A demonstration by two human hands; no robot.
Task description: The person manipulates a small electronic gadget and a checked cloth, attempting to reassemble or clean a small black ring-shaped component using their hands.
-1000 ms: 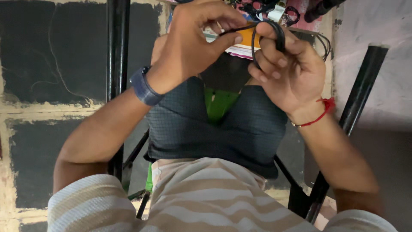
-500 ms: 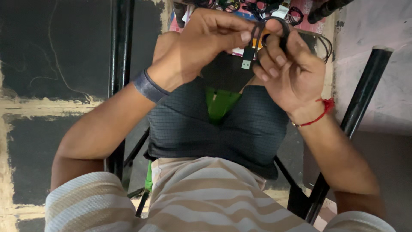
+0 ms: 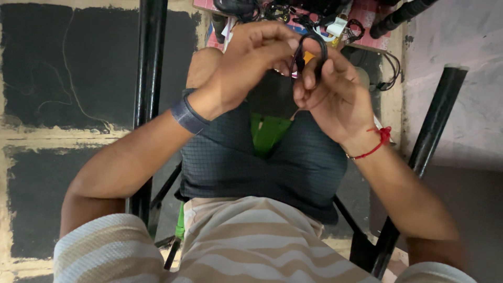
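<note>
A black table leg (image 3: pixel 148 78) stands at nine o'clock of the hands. The left hand (image 3: pixel 246 68), a dark band (image 3: pixel 187 114) on its wrist, pinches one side of a thin black cable (image 3: pixel 309 50) with fingers closed narrow. At three o'clock of it, touching, the right hand (image 3: pixel 332 97), a red thread (image 3: pixel 374 147) at its wrist, holds the cable's small loop, fingers curled around it. The cable sits above the lap, just short of the cluttered pink surface (image 3: pixel 367 21) at twelve o'clock. The step in hand looks like coiling the cable; the next move would call for a steady pinch on the loop while the other hand feeds slack.
</note>
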